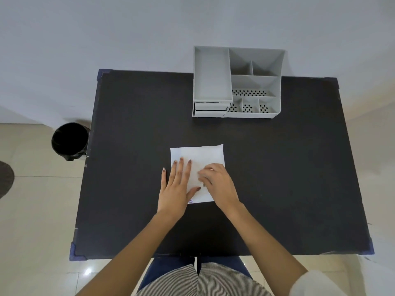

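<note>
A white sheet of paper [199, 155], folded to a rough rectangle, lies on the black table [132, 129] near its middle. My left hand [176, 186] lies flat on the sheet's left part, fingers straight and spread, the little finger off the paper on the table. My right hand [215, 182] is on the sheet's right part with its fingers curled down, their tips pressing the paper; whether they pinch an edge I cannot tell. A small purple mark [190, 201] shows at the paper's near left corner.
A grey desk organizer [213, 82] with several compartments and small drawers stands at the table's far edge, right of centre. A black bin [69, 141] stands on the tiled floor left of the table. Blue guards cover the table's corners.
</note>
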